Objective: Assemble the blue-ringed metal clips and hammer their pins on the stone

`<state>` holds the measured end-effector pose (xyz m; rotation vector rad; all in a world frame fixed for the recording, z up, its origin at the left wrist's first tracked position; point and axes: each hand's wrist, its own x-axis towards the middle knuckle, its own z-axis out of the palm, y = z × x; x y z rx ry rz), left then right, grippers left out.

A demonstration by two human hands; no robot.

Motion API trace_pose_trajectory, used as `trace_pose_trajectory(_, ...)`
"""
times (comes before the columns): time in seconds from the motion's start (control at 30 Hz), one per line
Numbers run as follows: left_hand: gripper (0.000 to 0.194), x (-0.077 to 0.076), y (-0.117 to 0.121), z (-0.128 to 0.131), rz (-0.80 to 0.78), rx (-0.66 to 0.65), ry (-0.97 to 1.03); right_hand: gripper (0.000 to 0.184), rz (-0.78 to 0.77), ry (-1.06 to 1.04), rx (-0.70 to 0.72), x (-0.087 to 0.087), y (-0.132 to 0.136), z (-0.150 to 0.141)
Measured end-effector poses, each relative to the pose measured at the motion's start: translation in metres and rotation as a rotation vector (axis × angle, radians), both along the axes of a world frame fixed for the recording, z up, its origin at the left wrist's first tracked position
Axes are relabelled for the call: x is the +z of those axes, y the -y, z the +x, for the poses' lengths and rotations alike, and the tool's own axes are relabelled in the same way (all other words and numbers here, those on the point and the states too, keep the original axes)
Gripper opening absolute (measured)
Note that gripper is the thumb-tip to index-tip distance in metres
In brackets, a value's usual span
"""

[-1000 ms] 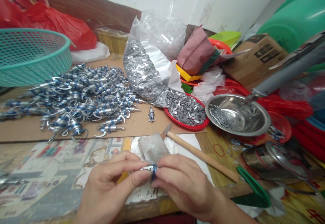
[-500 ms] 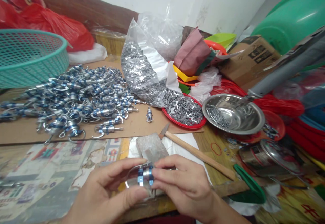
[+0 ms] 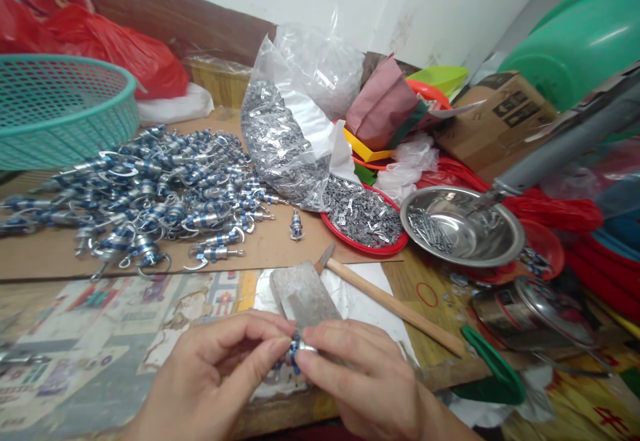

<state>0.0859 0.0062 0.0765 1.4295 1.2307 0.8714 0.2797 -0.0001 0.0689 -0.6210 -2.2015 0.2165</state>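
Observation:
My left hand [image 3: 215,381] and my right hand [image 3: 360,374] meet at the table's near edge, both pinched on one small blue-and-silver metal clip [image 3: 294,353], mostly hidden by the fingertips. Just beyond them lies a grey metal block [image 3: 303,291]. A wooden-handled tool [image 3: 395,304] rests to the right of the block. A large pile of finished blue-and-silver clips [image 3: 150,187] covers the cardboard sheet [image 3: 280,241] at left. A lone clip [image 3: 297,225] stands near the pile.
A clear plastic bag of small metal parts [image 3: 285,134] spills onto a red tray [image 3: 363,214]. A steel bowl [image 3: 460,224] holds pins at right. A teal basket [image 3: 60,111] sits far left. Red bags, boxes and a green tub [image 3: 575,34] crowd the back and right.
Half a second ago the clip was held broadside with its blue bands showing; now both hands have closed in over it and lowered slightly toward the table edge.

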Motion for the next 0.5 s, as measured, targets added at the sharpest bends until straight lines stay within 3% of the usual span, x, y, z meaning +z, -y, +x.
trace_pose_trajectory(0.17,0.009,-0.006,0.005,0.004,-0.138,0.058,0.112,0.016,-0.148,-0.105,-0.103,-0.001,0.005,-0.006)
trace_pose_trajectory(0.27,0.036,-0.014,0.01,0.009,-0.293,0.189,0.338,0.012,-0.328,-0.193,-0.122,0.002,0.007,-0.01)
trace_pose_trajectory(0.37,0.055,-0.022,0.009,0.011,-0.371,0.172,0.45,0.01,-0.514,-0.07,-0.138,0.007,-0.011,0.0)
trace_pose_trajectory(0.43,0.06,-0.027,0.005,0.007,-0.404,0.08,0.454,0.012,-0.51,0.078,-0.356,0.009,-0.039,0.018)
trace_pose_trajectory(0.47,0.063,-0.029,0.002,0.004,-0.412,0.023,0.445,0.013,-0.447,0.15,-0.62,0.007,-0.057,0.03)
trace_pose_trajectory(0.5,0.065,-0.031,-0.001,0.001,-0.414,-0.029,0.429,0.017,-0.422,0.167,-0.766,0.005,-0.076,0.043)
